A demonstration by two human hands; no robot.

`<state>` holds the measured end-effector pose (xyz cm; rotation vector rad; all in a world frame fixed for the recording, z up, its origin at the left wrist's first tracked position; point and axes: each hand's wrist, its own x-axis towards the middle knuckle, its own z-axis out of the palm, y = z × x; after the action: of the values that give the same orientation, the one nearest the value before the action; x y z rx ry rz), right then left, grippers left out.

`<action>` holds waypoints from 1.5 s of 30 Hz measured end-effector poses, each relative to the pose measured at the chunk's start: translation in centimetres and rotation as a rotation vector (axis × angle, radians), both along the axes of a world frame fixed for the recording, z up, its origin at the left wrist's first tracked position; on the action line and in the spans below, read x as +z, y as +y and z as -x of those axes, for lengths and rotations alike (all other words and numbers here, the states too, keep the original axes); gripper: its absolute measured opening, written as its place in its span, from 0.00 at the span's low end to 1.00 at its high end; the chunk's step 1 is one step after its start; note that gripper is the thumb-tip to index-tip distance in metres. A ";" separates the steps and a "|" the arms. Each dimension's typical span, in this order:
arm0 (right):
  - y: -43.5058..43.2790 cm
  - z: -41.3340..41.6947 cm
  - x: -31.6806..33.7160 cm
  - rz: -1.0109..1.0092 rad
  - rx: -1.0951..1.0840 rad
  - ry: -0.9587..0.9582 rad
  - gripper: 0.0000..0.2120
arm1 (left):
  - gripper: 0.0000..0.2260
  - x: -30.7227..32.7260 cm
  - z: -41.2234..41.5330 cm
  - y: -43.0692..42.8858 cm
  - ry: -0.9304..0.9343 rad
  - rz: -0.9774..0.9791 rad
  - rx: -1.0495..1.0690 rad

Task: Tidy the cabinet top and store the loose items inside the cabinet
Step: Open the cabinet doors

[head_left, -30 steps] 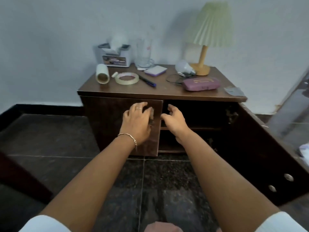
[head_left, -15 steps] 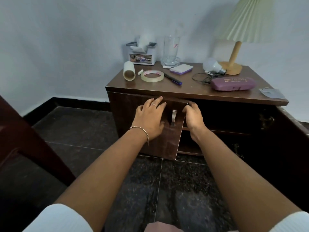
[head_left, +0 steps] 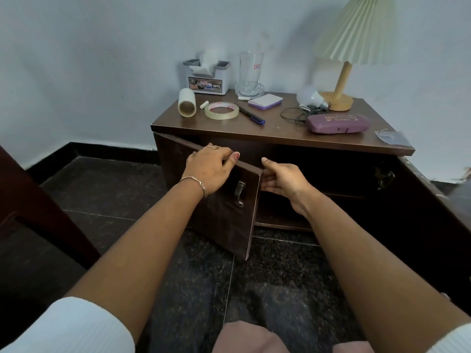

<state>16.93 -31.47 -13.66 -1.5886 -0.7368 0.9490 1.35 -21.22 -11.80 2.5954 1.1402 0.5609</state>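
- At 12 o'clock stands the cabinet (head_left: 280,129), its top littered. Its left door (head_left: 224,220) hangs half-open toward 9 o'clock and looks stiff on its hinges.
- Left hand (head_left: 209,169) curls over the door's top edge, gripping it. Right hand (head_left: 283,179) is nearly straight, fingertips against the free edge, clasping nothing.
- Purple case (head_left: 337,123), at 2 o'clock on top: probably rigid and light; take it across the middle.
- Glass (head_left: 251,72), at 12 o'clock: fragile, slippery; grasp it low.
- Tape roll (head_left: 221,110) and pen (head_left: 251,115), at 11 o'clock: light, pinchable.
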 end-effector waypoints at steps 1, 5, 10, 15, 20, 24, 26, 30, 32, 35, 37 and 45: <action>-0.1 0.1 0.0 0.029 0.046 -0.022 0.16 | 0.18 0.4 0.3 -0.2 -0.030 0.000 0.002; -0.3 1.2 0.2 0.083 0.222 -0.042 0.19 | 0.14 1.8 1.9 -0.5 0.045 -0.004 0.013; 0.1 3.0 0.4 0.131 0.413 -0.007 0.19 | 0.11 3.1 3.9 -0.3 0.149 0.067 -0.038; 0.7 5.3 0.4 0.185 0.620 0.207 0.16 | 0.10 2.8 6.2 -0.5 0.098 0.028 -0.059; 1.7 8.2 0.5 0.167 0.750 0.351 0.30 | 0.09 2.3 9.0 0.3 0.008 0.141 0.031; 2.9 9.9 -0.1 0.153 0.783 0.355 0.45 | 0.41 2.5 11.1 0.8 -0.077 0.403 0.251; 3.6 10.8 -0.4 0.129 0.773 0.338 0.49 | 0.39 2.9 11.7 0.8 -0.136 0.573 0.240; 5.1 12.9 -1.0 0.092 0.763 0.272 0.56 | 0.33 3.4 13.1 0.9 -0.209 0.699 0.271; 6.0 14.5 -1.2 0.079 0.770 0.226 0.63 | 0.31 3.7 14.1 1.1 -0.227 0.687 0.310; 7.4 17.6 -1.3 0.060 0.756 0.167 0.65 | 0.24 4.0 15.9 1.5 -0.192 0.580 0.376; 8.4 19.9 -1.4 0.047 0.725 0.114 0.64 | 0.21 4.2 17.1 1.8 -0.105 0.435 0.430; 11.3 24.7 -2.5 0.012 0.521 0.007 0.70 | 0.18 4.5 19.1 2.8 0.092 0.141 0.568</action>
<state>-7.79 -20.19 -16.11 -1.4259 -1.1733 1.3303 -17.75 -18.38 -7.26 2.1820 1.8895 0.4455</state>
